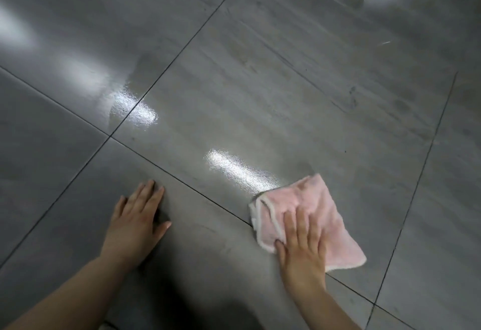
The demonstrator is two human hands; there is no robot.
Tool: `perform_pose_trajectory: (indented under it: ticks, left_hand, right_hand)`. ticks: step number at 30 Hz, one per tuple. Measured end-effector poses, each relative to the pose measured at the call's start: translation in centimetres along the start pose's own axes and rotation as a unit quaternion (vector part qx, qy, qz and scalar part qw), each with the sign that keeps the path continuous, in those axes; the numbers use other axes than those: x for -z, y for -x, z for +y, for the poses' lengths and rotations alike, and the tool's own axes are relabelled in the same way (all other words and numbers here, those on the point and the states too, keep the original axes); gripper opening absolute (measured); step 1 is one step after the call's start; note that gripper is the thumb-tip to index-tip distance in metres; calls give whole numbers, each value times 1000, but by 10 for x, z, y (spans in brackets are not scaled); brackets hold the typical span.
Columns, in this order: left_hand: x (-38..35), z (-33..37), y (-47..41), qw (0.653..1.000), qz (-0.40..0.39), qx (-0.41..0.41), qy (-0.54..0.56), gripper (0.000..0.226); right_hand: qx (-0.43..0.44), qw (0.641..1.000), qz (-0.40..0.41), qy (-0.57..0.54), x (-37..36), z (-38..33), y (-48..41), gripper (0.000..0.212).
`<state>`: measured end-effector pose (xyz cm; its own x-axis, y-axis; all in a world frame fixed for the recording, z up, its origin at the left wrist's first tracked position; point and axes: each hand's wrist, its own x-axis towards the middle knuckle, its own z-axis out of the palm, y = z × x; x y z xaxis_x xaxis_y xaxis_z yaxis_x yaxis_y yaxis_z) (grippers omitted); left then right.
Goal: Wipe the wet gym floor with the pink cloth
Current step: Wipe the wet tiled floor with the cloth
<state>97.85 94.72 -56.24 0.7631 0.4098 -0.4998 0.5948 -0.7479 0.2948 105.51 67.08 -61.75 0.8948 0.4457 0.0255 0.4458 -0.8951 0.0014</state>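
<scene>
I am seeing the pink cloth (320, 199) lying on the gym floor (260, 82) under my right grip (303, 246), which is pressing flat and released on its near half. My left grip (138, 220) is resting flat, released, well apart on the tiles.

Open, flat floor (286, 82) ahead of and to the right of the pink cloth (320, 212), with wet sheen (239, 171) just beyond its far-left corner. Well left of the cloth, left hand (135, 223) planted flat on a tile; right hand (302, 249) pressed on the cloth's near half. Bare tile between them.
</scene>
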Motion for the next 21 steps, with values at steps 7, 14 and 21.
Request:
perform_pose_trajectory:
  ticks: [7,14,21]
  left_hand:
    - [8,-19,-7,990,-16,137,17,100]
    - [18,-31,-15,970,-14,232,69,118]
    - [16,-35,-20,972,-14,230,55,119]
  right_hand:
    - [288,954,-69,-37,3,-74,-69,56]
    - [-9,990,-129,-48,17,-9,-88,70]
    - [316,944,-77,-54,7,-119,-109,55]
